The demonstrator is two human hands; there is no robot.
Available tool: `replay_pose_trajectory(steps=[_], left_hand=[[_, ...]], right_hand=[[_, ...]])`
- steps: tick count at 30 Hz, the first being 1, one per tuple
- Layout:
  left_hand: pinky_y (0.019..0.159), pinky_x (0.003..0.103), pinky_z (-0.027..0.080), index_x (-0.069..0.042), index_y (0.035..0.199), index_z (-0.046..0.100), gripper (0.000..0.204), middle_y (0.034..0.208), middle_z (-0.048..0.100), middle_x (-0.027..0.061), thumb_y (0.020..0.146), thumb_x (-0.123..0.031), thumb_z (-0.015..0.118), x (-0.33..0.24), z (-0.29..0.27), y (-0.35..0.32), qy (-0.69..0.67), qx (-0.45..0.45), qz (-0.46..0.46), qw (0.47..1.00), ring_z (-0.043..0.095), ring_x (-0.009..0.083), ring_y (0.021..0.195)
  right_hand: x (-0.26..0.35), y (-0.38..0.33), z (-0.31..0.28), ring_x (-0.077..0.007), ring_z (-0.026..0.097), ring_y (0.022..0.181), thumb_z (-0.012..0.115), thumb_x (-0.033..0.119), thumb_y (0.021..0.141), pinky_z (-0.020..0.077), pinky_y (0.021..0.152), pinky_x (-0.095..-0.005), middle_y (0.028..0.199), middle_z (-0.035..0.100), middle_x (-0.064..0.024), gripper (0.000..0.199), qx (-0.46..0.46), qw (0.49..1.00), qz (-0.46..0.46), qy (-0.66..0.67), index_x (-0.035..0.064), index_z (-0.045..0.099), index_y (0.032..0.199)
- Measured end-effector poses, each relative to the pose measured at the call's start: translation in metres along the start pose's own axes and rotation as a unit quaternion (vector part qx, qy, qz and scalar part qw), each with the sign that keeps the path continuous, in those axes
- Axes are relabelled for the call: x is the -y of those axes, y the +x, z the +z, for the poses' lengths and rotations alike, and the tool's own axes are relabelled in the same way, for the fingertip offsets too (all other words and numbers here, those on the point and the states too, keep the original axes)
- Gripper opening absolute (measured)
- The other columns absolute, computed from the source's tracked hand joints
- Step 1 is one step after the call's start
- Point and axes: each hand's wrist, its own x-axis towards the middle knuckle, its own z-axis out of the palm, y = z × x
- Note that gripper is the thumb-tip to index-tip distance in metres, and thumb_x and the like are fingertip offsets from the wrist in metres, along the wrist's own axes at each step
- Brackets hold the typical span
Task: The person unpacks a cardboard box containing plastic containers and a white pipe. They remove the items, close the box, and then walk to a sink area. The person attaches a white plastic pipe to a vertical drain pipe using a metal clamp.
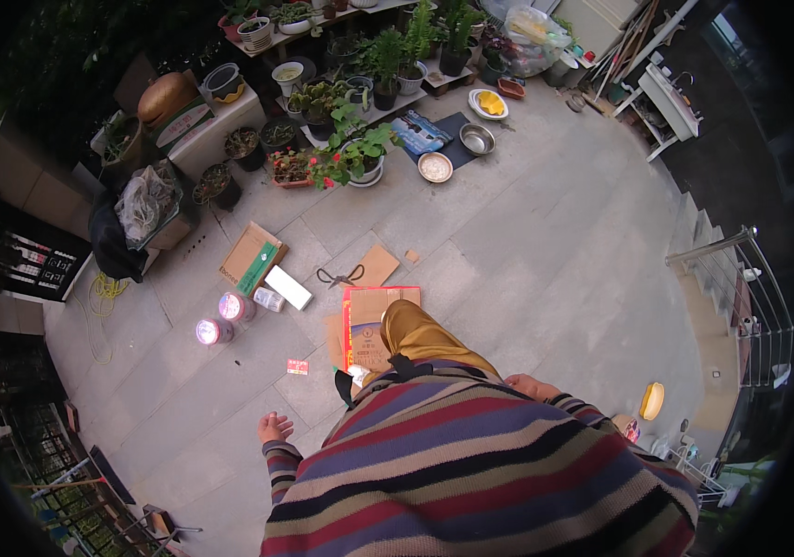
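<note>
My left hand (pixel 274 427) hangs over the paving with its fingers apart and nothing in it. At my hip, my right hand (pixel 531 386) is partly covered by my striped sweater, and its fingers cannot be made out. In front of my leg lies a cardboard box (pixel 364 327) with red edges, partly behind my knee. Large dark-handled scissors (pixel 340 277) rest beside a loose cardboard piece (pixel 377 266). To their left are a white box (pixel 288 288), a can (pixel 269 299), two pink-topped jars (pixel 235 307) and a cardboard carton with green tape (pixel 253 260).
A small red card (pixel 298 367) lies on the paving. Potted plants (pixel 360 162) crowd the far side, near metal bowls (pixel 477 139) on a dark mat. A yellow hose (pixel 104 297) trails at left. Steps with a metal railing (pixel 750 288) stand at right, below a white sink (pixel 668 104).
</note>
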Motion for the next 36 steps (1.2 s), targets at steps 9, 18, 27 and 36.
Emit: replay_pose_trajectory(steps=[9,18,27,36], left_hand=[[0.059,0.046,0.058,-0.001,0.117,0.05,0.032,0.096,0.069,0.0225,0.096,-0.023,0.061,0.083,-0.025,-0.077,0.011,0.018,-0.148,0.989,0.071,0.0321,0.074],[0.057,0.042,0.057,-0.003,0.117,0.053,0.029,0.095,0.07,0.0195,0.097,-0.023,0.061,0.075,0.044,-0.099,0.068,0.01,-0.153,0.986,0.07,0.0292,0.072],[0.054,0.037,0.056,-0.006,0.116,0.055,0.026,0.094,0.07,0.0165,0.098,-0.024,0.061,0.01,0.131,-0.093,-0.03,0.005,-0.004,1.0,0.07,0.0263,0.071],[0.053,0.036,0.056,-0.004,0.113,0.055,0.022,0.09,0.069,0.0161,0.097,-0.02,0.058,0.012,0.137,-0.096,0.005,-0.023,-0.045,0.999,0.07,0.0254,0.069]], right_hand=[[0.091,0.01,-0.034,-0.0166,0.069,0.089,0.06,0.021,0.095,0.0555,0.074,-0.0326,0.102,0.07,-0.0077,0.035,-0.053,0.998,-0.016,-0.006,0.0063,0.062,0.127],[0.176,0.101,-0.1,-0.0186,0.07,0.086,0.061,0.016,0.092,0.0556,0.078,-0.0327,0.099,0.07,-0.0074,0.035,-0.039,0.995,-0.085,-0.033,0.0024,0.062,0.124],[0.248,0.171,-0.166,-0.0194,0.069,0.082,0.061,0.019,0.091,0.0549,0.078,-0.0337,0.098,0.071,-0.0103,0.032,-0.041,0.981,-0.102,-0.163,0.004,0.065,0.119],[0.354,0.204,-0.153,-0.0191,0.07,0.084,0.06,0.02,0.094,0.0548,0.078,-0.0343,0.098,0.071,-0.0099,0.032,-0.037,0.962,-0.17,-0.211,0.0039,0.064,0.121]])
